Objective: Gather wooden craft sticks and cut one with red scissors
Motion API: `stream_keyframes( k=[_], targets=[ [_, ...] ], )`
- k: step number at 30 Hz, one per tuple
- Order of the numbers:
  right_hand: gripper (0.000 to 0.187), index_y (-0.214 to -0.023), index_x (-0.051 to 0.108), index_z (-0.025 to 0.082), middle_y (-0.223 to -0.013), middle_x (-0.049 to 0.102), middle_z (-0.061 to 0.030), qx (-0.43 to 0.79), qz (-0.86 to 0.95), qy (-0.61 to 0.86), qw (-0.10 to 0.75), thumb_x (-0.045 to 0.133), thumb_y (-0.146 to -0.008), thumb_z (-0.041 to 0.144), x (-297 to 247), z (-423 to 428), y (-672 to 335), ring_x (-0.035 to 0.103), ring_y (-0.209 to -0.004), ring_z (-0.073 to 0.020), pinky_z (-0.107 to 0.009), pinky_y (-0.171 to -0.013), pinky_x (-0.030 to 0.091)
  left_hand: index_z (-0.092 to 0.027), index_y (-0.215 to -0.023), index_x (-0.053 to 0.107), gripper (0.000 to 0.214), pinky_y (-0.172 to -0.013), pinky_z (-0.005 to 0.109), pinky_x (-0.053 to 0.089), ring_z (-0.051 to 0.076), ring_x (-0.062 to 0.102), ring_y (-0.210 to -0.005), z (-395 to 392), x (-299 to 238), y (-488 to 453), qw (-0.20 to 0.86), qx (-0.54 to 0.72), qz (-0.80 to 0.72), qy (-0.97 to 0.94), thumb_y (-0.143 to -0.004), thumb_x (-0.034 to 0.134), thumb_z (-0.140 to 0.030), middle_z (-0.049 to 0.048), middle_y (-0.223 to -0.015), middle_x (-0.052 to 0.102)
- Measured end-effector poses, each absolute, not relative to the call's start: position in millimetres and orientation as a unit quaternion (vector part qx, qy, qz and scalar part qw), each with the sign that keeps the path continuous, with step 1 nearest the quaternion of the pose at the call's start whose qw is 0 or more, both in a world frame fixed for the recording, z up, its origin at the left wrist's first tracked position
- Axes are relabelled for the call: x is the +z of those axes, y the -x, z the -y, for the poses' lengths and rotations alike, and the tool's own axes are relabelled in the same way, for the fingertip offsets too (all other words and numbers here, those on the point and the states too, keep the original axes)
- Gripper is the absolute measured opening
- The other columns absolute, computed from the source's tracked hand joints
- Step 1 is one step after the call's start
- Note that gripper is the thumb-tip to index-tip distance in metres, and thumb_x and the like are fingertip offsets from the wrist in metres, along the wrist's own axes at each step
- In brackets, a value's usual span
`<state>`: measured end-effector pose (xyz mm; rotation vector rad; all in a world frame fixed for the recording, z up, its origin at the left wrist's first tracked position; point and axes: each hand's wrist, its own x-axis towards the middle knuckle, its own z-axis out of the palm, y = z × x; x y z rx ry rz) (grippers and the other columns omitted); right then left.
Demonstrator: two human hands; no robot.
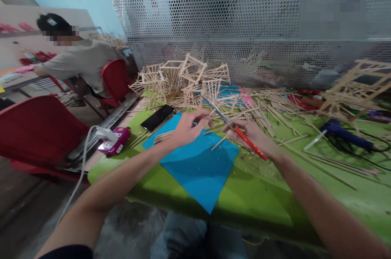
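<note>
My right hand is closed round the red handle of a knife whose long metal blade runs up and to the left. My left hand pinches a thin wooden stick right beside the blade, over a blue sheet lying on the green table. Wood shavings dot the blue sheet and the table near my hands. A small bundle of cut sticks lies on the sheet just left of my left hand.
Glued stick frames pile up behind my hands against a perforated metal screen. A black phone, a pink device with a white cable, a blue glue gun, loose sticks, red chairs and a seated person surround the spot.
</note>
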<state>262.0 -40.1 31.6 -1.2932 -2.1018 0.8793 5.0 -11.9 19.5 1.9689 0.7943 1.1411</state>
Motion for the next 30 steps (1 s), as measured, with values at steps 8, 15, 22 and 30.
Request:
stream_keyframes(
  k=[8, 15, 22, 30],
  targets=[
    [0.032, -0.093, 0.062, 0.019, -0.08, 0.061, 0.0004, 0.353, 0.771, 0.48, 0.224, 0.068, -0.091, 0.051, 35, 45, -259, 0.053, -0.069, -0.0153, -0.028, -0.064, 0.041, -0.016, -0.114, 0.076, 0.041, -0.044, 0.02, 0.033, 0.005, 0.045, -0.042, 16, 28, -4, 0.355, 0.407, -0.331, -0.774, -0.106, 0.052, -0.047, 0.003, -0.079, 0.08],
    [0.036, -0.081, 0.058, 0.02, -0.07, 0.054, 0.0026, 0.345, 0.77, 0.482, 0.234, 0.07, -0.088, 0.054, 28, 41, -260, 0.047, -0.063, -0.0134, -0.028, -0.059, 0.035, -0.014, -0.11, 0.078, 0.044, -0.047, 0.021, 0.032, 0.006, 0.042, -0.043, 18, 33, -1, 0.336, 0.39, -0.336, -0.789, -0.107, 0.05, -0.047, 0.0, -0.064, 0.072],
    [0.046, -0.069, 0.056, 0.02, -0.06, 0.047, 0.0026, 0.276, 0.772, 0.526, 0.223, 0.067, -0.087, 0.06, 27, 45, -253, 0.041, -0.056, -0.0126, -0.028, -0.054, 0.029, -0.014, -0.101, 0.079, 0.04, -0.051, 0.021, 0.032, 0.008, 0.043, -0.049, 16, 33, 0, 0.328, 0.393, -0.342, -0.788, -0.106, 0.051, -0.042, -0.0026, -0.057, 0.056],
    [0.052, -0.062, 0.044, 0.021, -0.057, 0.039, 0.0033, 0.296, 0.768, 0.524, 0.217, 0.066, -0.086, 0.063, 30, 46, -253, 0.035, -0.054, -0.0112, -0.028, -0.052, 0.025, -0.014, -0.089, 0.073, 0.044, -0.045, 0.022, 0.03, 0.006, 0.038, -0.043, 11, 30, 1, 0.438, 0.388, -0.333, -0.739, -0.104, 0.054, -0.051, -0.005, -0.055, 0.049]
  ],
)
